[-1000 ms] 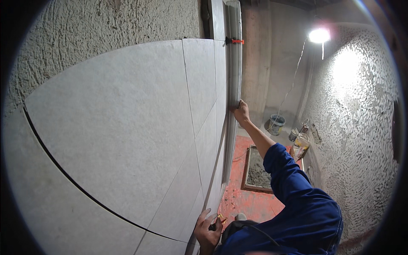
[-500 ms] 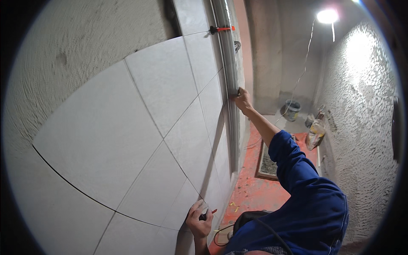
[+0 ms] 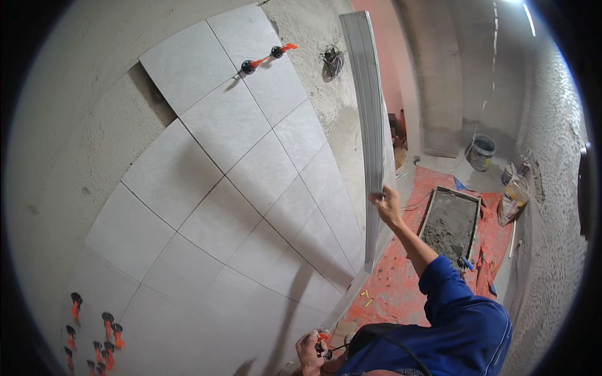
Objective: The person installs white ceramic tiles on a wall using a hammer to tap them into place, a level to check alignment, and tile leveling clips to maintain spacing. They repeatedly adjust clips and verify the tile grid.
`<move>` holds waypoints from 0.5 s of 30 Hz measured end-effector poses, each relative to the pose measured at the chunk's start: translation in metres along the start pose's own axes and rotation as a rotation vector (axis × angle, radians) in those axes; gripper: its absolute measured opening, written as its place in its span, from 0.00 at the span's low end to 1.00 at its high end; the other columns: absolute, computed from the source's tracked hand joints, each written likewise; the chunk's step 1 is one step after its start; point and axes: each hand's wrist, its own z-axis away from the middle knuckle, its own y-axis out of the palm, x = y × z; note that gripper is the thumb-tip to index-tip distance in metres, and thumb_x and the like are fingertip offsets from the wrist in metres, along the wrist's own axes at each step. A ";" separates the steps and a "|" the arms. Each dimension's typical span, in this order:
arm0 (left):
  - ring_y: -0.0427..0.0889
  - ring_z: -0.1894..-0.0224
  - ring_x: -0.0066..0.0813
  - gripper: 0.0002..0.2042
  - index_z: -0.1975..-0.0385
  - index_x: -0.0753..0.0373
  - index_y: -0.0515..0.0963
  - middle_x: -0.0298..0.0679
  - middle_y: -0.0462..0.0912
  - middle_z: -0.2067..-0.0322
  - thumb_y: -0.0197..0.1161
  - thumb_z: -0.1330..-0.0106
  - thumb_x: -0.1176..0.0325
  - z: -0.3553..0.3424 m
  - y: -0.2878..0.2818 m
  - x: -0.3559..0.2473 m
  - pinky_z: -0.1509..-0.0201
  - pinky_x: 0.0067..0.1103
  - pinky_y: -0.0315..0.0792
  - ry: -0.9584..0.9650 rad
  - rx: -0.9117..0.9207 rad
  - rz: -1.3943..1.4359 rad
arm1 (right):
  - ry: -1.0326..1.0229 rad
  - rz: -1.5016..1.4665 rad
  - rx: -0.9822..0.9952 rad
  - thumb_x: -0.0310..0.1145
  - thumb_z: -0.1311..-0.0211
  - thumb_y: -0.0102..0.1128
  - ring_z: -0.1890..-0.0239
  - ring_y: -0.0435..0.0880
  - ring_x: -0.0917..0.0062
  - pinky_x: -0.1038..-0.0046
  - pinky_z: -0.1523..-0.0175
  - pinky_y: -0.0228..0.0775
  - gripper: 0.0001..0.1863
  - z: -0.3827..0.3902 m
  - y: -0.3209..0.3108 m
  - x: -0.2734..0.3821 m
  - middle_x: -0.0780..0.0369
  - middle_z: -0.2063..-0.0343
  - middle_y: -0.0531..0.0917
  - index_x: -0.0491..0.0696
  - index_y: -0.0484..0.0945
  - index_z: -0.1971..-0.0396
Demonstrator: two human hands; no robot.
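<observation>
Fingers (image 3: 376, 198) of the right hand (image 3: 390, 208) are curled around the edge of a long grey metal bar (image 3: 364, 69), which stands nearly upright just beside the pale tiles (image 3: 241, 125), while those of the left hand (image 3: 308, 352) close on a small red-and-black clip (image 3: 323, 337), partly hidden. The grooved bar looks stiff and fairly light for its length, likely hollow, though top-heavy from this low grip; taking both edges nearer mid-length should steady it. Its smooth face may slide under a loose hold, and the tiles seem brittle enough to chip if knocked.
</observation>
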 end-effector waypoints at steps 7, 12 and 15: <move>0.64 0.88 0.17 0.16 0.73 0.63 0.73 0.32 0.69 0.87 0.50 0.27 0.57 0.082 0.048 0.013 0.83 0.17 0.55 0.139 -0.202 -0.331 | 0.166 -0.306 0.525 0.18 0.43 0.59 0.67 0.75 0.84 0.79 0.58 0.71 0.08 0.138 -0.004 -0.010 0.68 0.70 0.78 0.40 0.78 0.63; 0.67 0.85 0.13 0.08 0.67 0.64 0.73 0.28 0.69 0.79 0.65 0.35 0.69 0.116 0.064 0.014 0.84 0.16 0.59 0.214 -0.518 -0.052 | 0.108 -0.421 1.128 0.15 0.44 0.59 0.66 0.77 0.84 0.78 0.56 0.73 0.07 0.235 0.012 0.018 0.66 0.70 0.82 0.38 0.80 0.65; 0.70 0.82 0.13 0.12 0.56 0.65 0.74 0.29 0.71 0.78 0.65 0.36 0.71 0.133 0.066 0.026 0.82 0.16 0.63 0.351 -0.574 -0.176 | 0.100 -0.408 1.338 0.18 0.47 0.60 0.73 0.78 0.79 0.74 0.66 0.71 0.06 0.285 0.021 0.037 0.57 0.76 0.80 0.39 0.79 0.68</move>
